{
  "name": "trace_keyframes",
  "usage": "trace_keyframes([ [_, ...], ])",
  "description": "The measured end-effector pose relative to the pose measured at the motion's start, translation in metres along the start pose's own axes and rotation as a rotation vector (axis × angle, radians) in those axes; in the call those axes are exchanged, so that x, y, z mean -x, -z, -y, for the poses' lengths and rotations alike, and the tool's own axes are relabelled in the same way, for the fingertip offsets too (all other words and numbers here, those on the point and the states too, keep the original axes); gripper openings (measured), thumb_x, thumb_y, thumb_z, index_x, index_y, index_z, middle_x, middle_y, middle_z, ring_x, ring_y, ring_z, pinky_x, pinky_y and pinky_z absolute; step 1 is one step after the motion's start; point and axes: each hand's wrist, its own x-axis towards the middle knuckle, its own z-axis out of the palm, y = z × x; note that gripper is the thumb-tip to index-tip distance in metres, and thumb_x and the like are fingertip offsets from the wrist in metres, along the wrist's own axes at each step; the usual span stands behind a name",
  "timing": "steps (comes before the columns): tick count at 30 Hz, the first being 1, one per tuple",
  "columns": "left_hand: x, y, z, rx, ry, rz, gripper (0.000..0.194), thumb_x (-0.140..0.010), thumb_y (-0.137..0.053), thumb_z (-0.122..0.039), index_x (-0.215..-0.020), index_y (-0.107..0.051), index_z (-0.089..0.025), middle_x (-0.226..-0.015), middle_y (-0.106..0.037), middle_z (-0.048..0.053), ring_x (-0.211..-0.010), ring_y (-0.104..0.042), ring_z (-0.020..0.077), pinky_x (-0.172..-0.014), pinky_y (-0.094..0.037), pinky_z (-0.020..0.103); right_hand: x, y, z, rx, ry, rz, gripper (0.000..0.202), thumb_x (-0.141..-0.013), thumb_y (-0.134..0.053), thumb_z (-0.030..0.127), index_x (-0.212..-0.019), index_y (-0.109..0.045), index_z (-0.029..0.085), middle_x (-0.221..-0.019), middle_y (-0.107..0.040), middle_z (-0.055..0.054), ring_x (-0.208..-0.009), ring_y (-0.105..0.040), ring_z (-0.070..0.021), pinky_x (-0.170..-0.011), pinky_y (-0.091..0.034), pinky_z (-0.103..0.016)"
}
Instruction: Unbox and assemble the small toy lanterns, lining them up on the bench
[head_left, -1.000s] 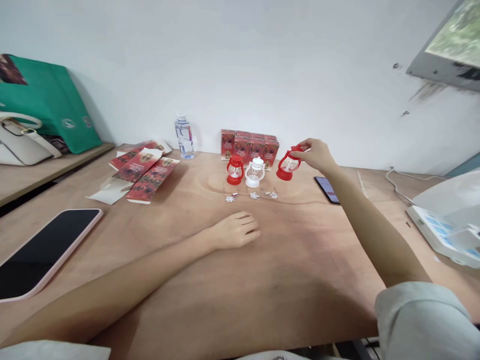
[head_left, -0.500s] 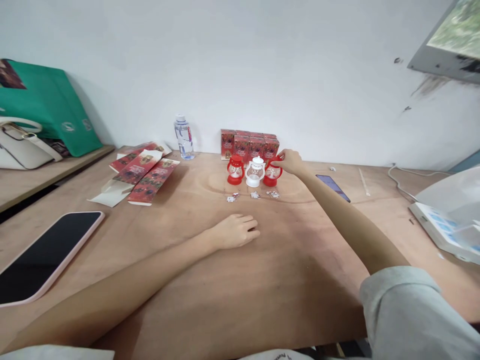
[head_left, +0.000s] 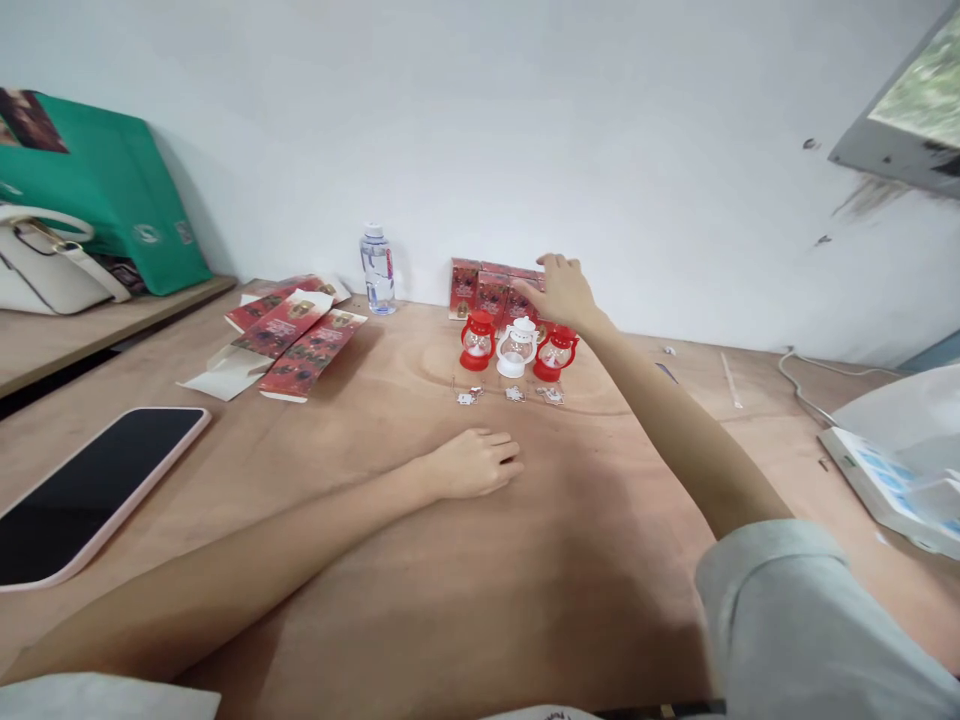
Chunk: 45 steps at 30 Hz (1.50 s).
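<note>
My right hand [head_left: 562, 292] is over a row of small red printed boxes [head_left: 492, 292] against the wall, thumb and fingers apart; it hides the right-hand boxes, and no held object shows. Below it stand three small lanterns: a red lantern [head_left: 478, 342], a white lantern [head_left: 517, 349] and another red lantern [head_left: 555, 354], which tilts slightly. Small clear packets with white pieces [head_left: 514, 395] lie in front of them. Nearer to me, my left hand [head_left: 476, 463] rests palm down on the wooden table [head_left: 465, 590], fingers loosely curled in with nothing visible in them.
Flattened red cartons [head_left: 311, 355] and a water bottle [head_left: 378, 270] are at the back left. A pink-cased phone [head_left: 97, 500] lies at left, near a green bag [head_left: 124, 200] and a white handbag [head_left: 45, 265]. A white device [head_left: 892, 485] and cable [head_left: 802, 390] are at right.
My right hand has let go of the right red lantern and moved up and back to the red boxes. That lantern now leans slightly. My left hand stays in place.
</note>
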Motion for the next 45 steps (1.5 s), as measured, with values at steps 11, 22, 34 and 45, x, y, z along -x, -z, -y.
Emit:
trace_keyframes([
  [11, 0.001, -0.003, -0.005, 0.017, 0.039, 0.042, 0.02, -0.089, -0.047, -0.017, -0.071, -0.054, -0.017, -0.074, -0.059, 0.003, -0.065, -0.052, 0.0139, -0.052, -0.033, 0.027, -0.106, -0.087, 0.078, 0.187, 0.177, 0.269, 0.068, -0.085, -0.052, 0.044, -0.136, -0.035, 0.002, -0.143, -0.037, -0.024, -0.137, -0.019, -0.0407, -0.106, -0.013, -0.064],
  [22, -0.002, -0.002, -0.006, 0.033, 0.054, 0.089, 0.02, -0.089, -0.048, -0.018, -0.073, -0.059, -0.017, -0.077, -0.063, 0.005, -0.069, -0.057, 0.0148, -0.052, -0.035, 0.027, -0.095, -0.076, 0.113, 0.231, 0.528, 0.265, 0.054, -0.073, -0.06, 0.017, -0.124, -0.045, 0.012, -0.127, -0.047, -0.02, -0.113, -0.045, -0.0345, -0.087, -0.039, -0.043],
  [34, -0.001, 0.01, -0.011, -0.497, 0.101, -0.451, 0.028, -0.09, -0.049, -0.019, -0.115, -0.059, -0.024, -0.132, -0.056, 0.001, -0.131, -0.04, 0.017, -0.113, -0.025, 0.042, 0.034, 0.006, 0.074, -1.031, 0.109, -0.047, 0.04, -0.078, -0.063, 0.045, -0.11, -0.052, 0.025, -0.112, -0.059, -0.005, -0.097, -0.057, -0.0212, -0.077, -0.049, -0.033],
  [45, -0.006, 0.01, -0.013, -0.513, 0.371, -0.262, 0.049, -0.087, -0.051, -0.034, -0.129, -0.049, -0.009, -0.136, -0.05, 0.019, -0.13, -0.041, 0.0373, -0.107, -0.024, 0.051, 0.199, -0.032, 0.027, -1.697, -0.482, 0.256, 0.033, -0.071, -0.072, 0.043, -0.09, -0.051, 0.027, -0.09, -0.061, 0.004, -0.065, -0.063, -0.0123, -0.047, -0.057, -0.026],
])
